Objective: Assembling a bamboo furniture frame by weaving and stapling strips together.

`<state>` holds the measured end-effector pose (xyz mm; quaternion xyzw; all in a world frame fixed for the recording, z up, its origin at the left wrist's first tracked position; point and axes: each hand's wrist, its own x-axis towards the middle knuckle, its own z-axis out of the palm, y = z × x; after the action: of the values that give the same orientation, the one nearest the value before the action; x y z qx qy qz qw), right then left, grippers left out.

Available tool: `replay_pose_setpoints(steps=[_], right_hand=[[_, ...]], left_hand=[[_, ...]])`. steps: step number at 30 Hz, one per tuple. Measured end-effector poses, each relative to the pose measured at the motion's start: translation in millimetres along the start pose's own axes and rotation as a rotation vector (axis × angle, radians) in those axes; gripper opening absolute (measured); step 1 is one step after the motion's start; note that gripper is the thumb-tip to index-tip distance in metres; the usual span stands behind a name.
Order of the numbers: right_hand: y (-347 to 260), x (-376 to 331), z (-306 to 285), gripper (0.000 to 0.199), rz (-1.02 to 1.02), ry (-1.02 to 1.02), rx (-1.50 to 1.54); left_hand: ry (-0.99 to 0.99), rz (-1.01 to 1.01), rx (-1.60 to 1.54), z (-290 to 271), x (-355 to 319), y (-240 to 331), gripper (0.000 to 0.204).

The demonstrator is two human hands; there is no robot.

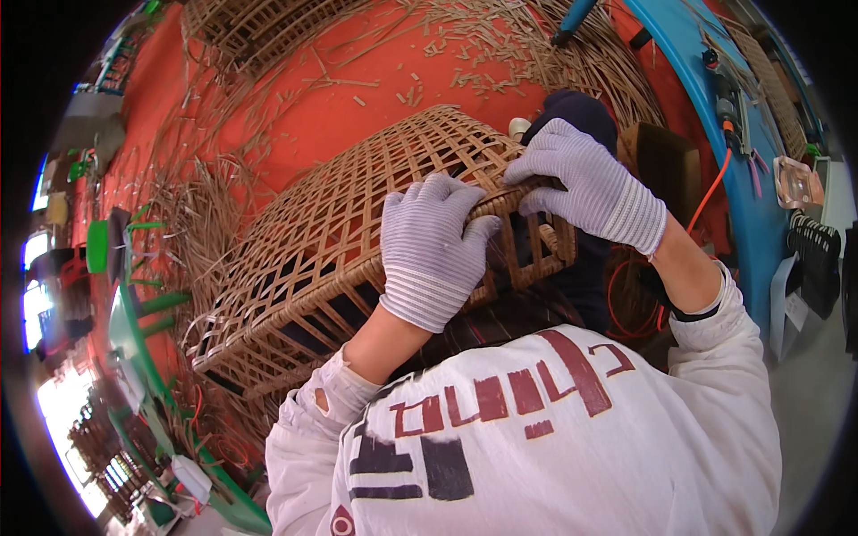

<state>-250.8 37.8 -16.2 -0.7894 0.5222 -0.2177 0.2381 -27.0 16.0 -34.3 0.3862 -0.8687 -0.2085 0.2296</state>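
The basket (344, 219) is positioned under the left hand (431, 237) and right hand (585, 174). Its edge is pinched by both hands, near its right end. Beyond the basket, on the floor (331, 112), another basket (259, 29) is seen; what either holds cannot be told.

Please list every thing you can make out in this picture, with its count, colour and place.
Woven basket-like piece: one, brown, centre, under the hands
Second woven piece: one, brown, top left
Loose strips: too many to count, brown, top and left
Floor surface: one, red, behind
Table: one, blue, right
Tool: one, dark, on the table
Cord: at least one, orange, right
Furniture: several, green, left; blurred
Sleeves: two, white, below
Left hand, right hand: pale-gloved, on the centre piece
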Motion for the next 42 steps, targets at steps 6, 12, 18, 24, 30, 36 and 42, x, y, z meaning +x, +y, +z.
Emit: replay_pose_setpoints(steps=[6, 12, 18, 24, 30, 36, 42], right_hand=[[-3, -5, 10, 0.025, -0.034, 0.112, -0.042], [-11, -4, 11, 0.025, -0.044, 0.099, -0.101], [-25, 6, 13, 0.033, -0.148, 0.155, -0.259], [-35, 24, 34, 0.037, -0.09, 0.033, -0.106], [-33, 29, 39, 0.027, -0.042, -0.028, 0.027], [-36, 27, 44, 0.027, 0.0, -0.093, 0.031], [-36, 29, 45, 0.026, -0.027, -0.103, 0.047]], left_hand=[[0.051, 0.013, 0.014, 2, -5, 1, 0.027], [0.112, 0.061, 0.023, 2, -10, -4, 0.028], [0.156, 0.033, 0.066, -15, -19, -13, 0.032], [0.133, -0.107, 0.196, -54, -52, -32, 0.038], [0.076, -0.173, 0.118, -49, -55, -34, 0.033], [0.073, -0.235, 0.01, -43, -55, -35, 0.028], [0.181, -0.202, 0.029, -39, -62, -31, 0.025]])
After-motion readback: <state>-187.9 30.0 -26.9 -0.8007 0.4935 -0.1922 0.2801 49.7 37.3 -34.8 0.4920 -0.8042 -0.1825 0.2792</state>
